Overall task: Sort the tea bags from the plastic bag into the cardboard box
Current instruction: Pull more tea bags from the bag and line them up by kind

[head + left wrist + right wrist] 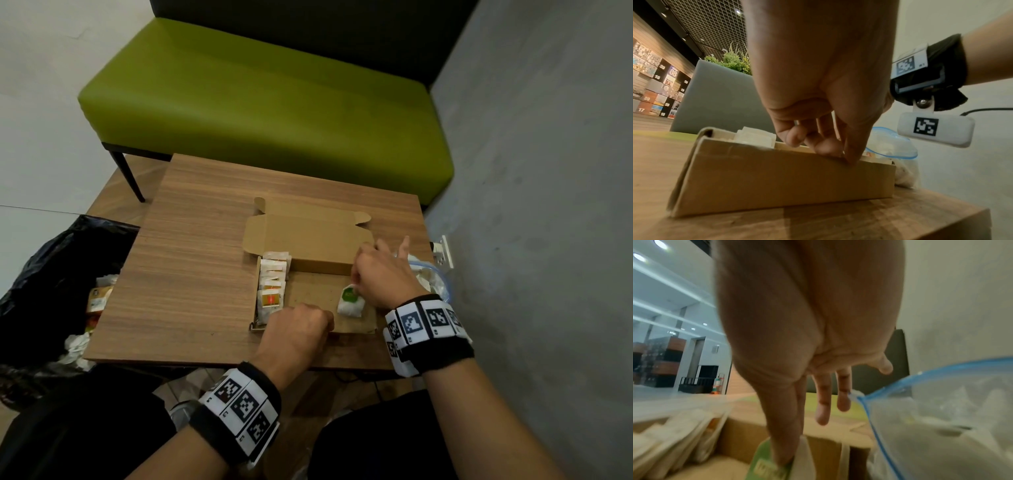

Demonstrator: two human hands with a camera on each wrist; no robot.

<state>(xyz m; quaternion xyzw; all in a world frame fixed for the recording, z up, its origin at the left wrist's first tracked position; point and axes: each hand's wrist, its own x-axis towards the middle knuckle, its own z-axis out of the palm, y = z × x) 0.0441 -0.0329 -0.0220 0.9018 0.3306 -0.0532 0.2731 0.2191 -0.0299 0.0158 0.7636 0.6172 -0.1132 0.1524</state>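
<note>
Brown corrugated cardboard box [318,305], lid folded open toward the far side, lies on a wood-grain table [191,260].
Row of tea bags [272,289]: white sachets standing on edge, packed against the box's left wall.
Green-tagged tea bag [350,301]: white pouch, over the right part of the box floor, pinched at its tag between thumb and forefinger of the right hand [383,274]; the other fingers stand spread and straight.
Left hand [298,329]: fingers curled, thumb and fingertips gripping the top edge of the box's near wall.
Plastic bag [435,281]: clear, blue zip rim, mouth open, just right of the box at the table's right edge, more white bags inside.
Green bench [267,102]: beyond the table's far edge.
Black rubbish bag [51,281]: left of the table, wrappers showing inside.
</note>
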